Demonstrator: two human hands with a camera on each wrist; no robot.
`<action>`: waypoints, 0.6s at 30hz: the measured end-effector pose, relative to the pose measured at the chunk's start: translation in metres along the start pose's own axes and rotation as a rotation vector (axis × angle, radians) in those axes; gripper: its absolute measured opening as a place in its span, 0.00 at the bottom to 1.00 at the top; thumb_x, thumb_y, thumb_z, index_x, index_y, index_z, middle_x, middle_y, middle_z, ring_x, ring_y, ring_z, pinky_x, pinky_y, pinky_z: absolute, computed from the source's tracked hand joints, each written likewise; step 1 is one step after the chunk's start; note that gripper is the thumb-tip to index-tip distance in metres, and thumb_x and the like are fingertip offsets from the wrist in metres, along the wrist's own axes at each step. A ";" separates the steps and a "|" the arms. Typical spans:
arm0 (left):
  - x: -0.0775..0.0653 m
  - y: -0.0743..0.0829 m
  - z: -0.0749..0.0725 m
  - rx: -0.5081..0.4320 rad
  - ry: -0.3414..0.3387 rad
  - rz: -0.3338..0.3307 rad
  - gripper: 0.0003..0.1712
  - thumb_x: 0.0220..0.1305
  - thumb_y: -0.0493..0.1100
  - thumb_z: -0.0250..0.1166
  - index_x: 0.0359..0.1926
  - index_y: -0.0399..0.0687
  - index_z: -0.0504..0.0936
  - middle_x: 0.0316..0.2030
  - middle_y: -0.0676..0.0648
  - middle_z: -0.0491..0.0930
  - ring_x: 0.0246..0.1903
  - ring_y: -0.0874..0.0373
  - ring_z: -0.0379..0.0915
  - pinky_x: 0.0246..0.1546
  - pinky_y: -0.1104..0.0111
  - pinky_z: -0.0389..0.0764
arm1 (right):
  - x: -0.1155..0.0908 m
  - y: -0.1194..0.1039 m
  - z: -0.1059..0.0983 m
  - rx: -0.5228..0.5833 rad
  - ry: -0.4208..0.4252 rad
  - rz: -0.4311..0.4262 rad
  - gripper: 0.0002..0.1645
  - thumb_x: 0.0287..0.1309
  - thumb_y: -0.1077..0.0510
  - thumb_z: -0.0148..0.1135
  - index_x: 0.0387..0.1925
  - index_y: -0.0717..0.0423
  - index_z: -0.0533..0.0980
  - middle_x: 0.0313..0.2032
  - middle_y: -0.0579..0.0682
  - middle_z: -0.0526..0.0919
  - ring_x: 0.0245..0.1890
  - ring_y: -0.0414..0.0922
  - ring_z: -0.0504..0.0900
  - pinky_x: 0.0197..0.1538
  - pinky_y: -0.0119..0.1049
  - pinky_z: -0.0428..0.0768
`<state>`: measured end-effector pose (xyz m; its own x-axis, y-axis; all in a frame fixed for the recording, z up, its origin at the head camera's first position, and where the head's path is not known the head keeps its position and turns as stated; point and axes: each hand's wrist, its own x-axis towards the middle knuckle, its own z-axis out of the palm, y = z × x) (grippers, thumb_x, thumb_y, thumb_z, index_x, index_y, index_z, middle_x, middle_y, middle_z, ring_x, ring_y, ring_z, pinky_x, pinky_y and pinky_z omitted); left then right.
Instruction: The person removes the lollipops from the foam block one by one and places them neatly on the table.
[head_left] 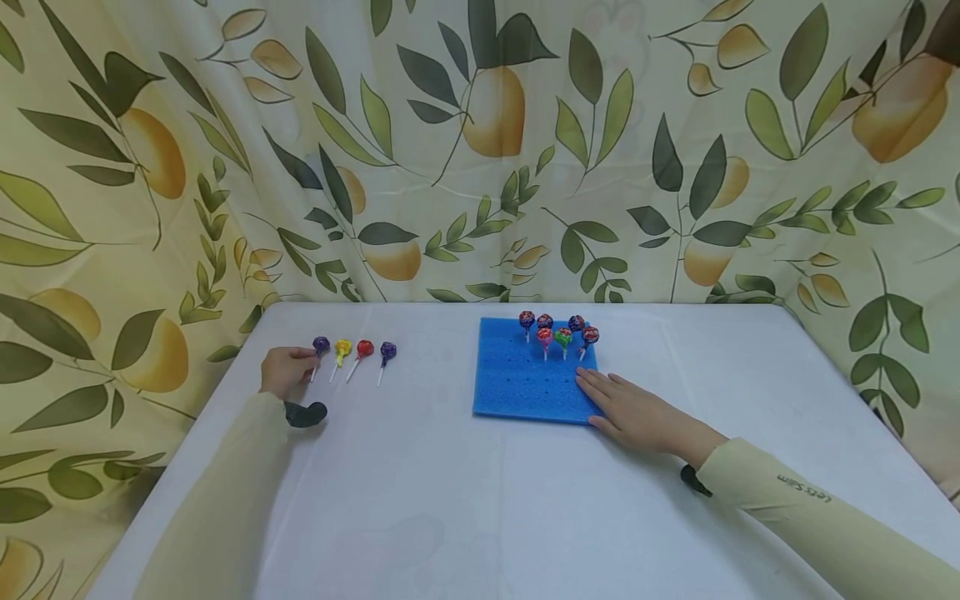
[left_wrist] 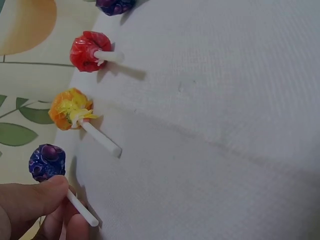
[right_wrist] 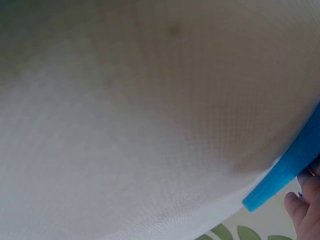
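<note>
At the table's left side my left hand (head_left: 285, 371) pinches a purple-wrapped lollipop (left_wrist: 47, 162) by its white stick, just below the candy, thumb against the fingers. Beside it lie a yellow lollipop (left_wrist: 71, 109), a red lollipop (left_wrist: 90, 51) and another purple lollipop (head_left: 387, 351). My right hand (head_left: 637, 414) rests with fairly straight fingers on the right edge of a blue foam board (head_left: 517, 404). Several lollipops stand upright in the board's back part, among them a pink lollipop (head_left: 544, 337) and a green lollipop (head_left: 563, 337); one at the right (head_left: 590, 335) leans.
Rows of small holes show in the board's surface in front of the standing lollipops. A white cloth covers the table (head_left: 420, 483). Behind the table's back edge hangs a curtain (head_left: 450, 208) printed with fruit and leaves.
</note>
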<state>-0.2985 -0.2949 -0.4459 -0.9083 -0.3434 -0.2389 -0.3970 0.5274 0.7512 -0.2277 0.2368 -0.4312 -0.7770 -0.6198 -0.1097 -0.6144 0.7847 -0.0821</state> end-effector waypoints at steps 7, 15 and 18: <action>0.002 0.002 -0.001 0.034 0.001 -0.019 0.19 0.63 0.39 0.60 0.53 0.35 0.78 0.50 0.35 0.78 0.26 0.63 0.73 0.24 0.79 0.73 | 0.000 0.000 0.000 -0.008 0.004 -0.005 0.39 0.67 0.44 0.48 0.69 0.64 0.54 0.71 0.60 0.55 0.71 0.58 0.55 0.69 0.55 0.59; 0.000 0.005 -0.002 0.075 -0.007 -0.008 0.18 0.63 0.40 0.60 0.52 0.35 0.79 0.46 0.36 0.80 0.29 0.59 0.72 0.22 0.80 0.68 | 0.001 0.001 0.002 -0.023 0.009 -0.012 0.39 0.67 0.44 0.47 0.69 0.64 0.54 0.71 0.60 0.55 0.71 0.58 0.55 0.69 0.55 0.59; 0.000 0.005 -0.003 0.089 -0.015 0.005 0.18 0.63 0.41 0.60 0.52 0.35 0.79 0.45 0.37 0.81 0.29 0.59 0.73 0.23 0.79 0.68 | 0.001 0.001 0.001 -0.023 0.007 -0.012 0.39 0.67 0.44 0.48 0.69 0.64 0.54 0.71 0.60 0.55 0.71 0.58 0.55 0.69 0.55 0.59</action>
<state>-0.3001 -0.2952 -0.4404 -0.9118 -0.3292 -0.2454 -0.4023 0.5965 0.6946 -0.2288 0.2373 -0.4328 -0.7705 -0.6293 -0.1018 -0.6265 0.7770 -0.0610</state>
